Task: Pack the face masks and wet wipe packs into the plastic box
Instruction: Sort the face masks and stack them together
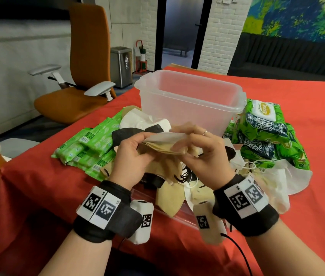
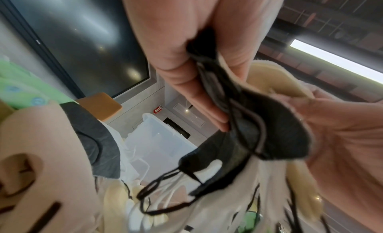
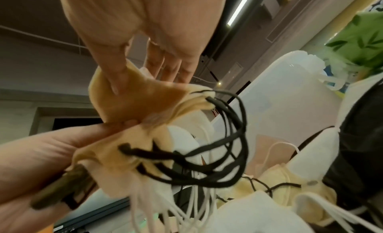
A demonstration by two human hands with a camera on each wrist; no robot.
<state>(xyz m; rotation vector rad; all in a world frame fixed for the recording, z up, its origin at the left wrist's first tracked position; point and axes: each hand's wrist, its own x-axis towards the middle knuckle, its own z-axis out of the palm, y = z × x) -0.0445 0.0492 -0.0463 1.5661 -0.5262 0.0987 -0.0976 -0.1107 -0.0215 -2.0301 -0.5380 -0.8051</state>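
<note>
Both hands hold a stack of face masks (image 1: 164,145), tan and white, above the table. My left hand (image 1: 131,154) grips its left end and my right hand (image 1: 203,150) pinches its right end. In the left wrist view the fingers (image 2: 186,82) also clamp a black mask (image 2: 259,135). In the right wrist view the thumb (image 3: 111,76) presses a tan mask (image 3: 134,102) with black ear loops (image 3: 228,146). The clear plastic box (image 1: 189,100) stands open and looks empty just beyond. More loose masks (image 1: 169,198) lie beneath my hands.
Small light-green wipe packs (image 1: 89,144) lie left of the box. Larger green wet wipe packs (image 1: 265,132) are piled at its right. White masks (image 1: 289,176) lie at the right. A red cloth (image 1: 38,186) covers the table. An orange chair (image 1: 82,76) stands off the left edge.
</note>
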